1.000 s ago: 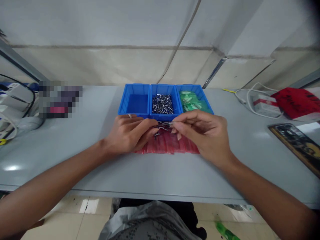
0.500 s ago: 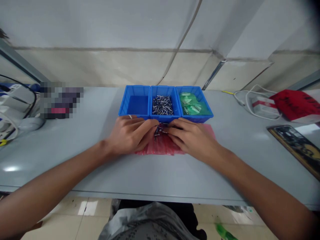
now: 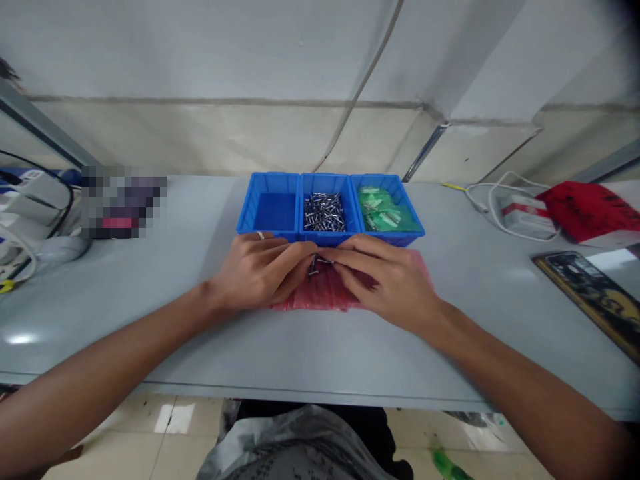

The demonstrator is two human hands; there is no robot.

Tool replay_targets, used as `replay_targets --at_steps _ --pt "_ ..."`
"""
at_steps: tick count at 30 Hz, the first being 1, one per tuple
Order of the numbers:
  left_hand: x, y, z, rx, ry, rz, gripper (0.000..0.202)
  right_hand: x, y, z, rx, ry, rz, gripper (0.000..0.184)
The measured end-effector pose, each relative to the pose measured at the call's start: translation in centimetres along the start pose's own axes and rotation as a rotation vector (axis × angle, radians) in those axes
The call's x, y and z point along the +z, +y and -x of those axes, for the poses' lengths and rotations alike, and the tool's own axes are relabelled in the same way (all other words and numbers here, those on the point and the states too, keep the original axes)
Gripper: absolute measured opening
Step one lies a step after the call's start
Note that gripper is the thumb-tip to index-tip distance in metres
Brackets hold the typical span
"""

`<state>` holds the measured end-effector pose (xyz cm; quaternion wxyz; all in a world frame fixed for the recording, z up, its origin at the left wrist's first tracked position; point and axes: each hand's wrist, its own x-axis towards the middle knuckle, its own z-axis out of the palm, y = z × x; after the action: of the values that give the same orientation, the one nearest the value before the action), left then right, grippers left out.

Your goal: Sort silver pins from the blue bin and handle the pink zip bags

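My left hand (image 3: 263,270), a ring on one finger, is curled over the pink plastic bags (image 3: 325,292) on the table. Small dark metal screws (image 3: 313,267) stick out from between its thumb and fingers. My right hand (image 3: 390,277) faces it from the other side, its fingertips pinched together on a shiny screw (image 3: 326,261) and nearly touching the left fingers. Just behind both hands stand three joined blue bins. The middle bin (image 3: 327,236) holds a heap of similar screws; how many screws my left hand holds is hidden.
The left bin (image 3: 270,235) shows its bare floor; the right bin (image 3: 395,235) holds green-tinted bags. A phone (image 3: 590,300), red cloth (image 3: 587,210), small white box (image 3: 527,215) and cable lie at right. At left are a mouse (image 3: 64,249) and chargers (image 3: 43,193).
My right fingers have closed in toward my left hand, and fewer screws show between the hands. My left hand stays almost where it was.
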<state>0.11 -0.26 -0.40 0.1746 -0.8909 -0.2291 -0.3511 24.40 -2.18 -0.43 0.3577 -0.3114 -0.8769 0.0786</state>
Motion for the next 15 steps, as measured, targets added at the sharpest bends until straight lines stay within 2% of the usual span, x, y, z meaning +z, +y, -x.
replay_targets --at_steps 6,8,11,15 --pt "0.1 0.0 0.0 0.011 0.038 0.025 0.025 -0.2 -0.9 -0.3 0.226 0.052 -0.313 0.020" --pt "0.0 0.0 0.0 0.046 0.048 0.028 0.020 -0.2 -1.1 -0.3 0.293 0.062 -0.415 0.015" --pt "-0.2 0.0 -0.1 0.087 0.040 0.047 0.010 -0.2 -1.4 -0.3 0.303 0.097 -0.509 0.010" --pt "-0.6 0.2 -0.3 0.075 0.030 0.062 0.006 -0.2 -1.7 -0.2 0.393 0.147 -0.585 0.008"
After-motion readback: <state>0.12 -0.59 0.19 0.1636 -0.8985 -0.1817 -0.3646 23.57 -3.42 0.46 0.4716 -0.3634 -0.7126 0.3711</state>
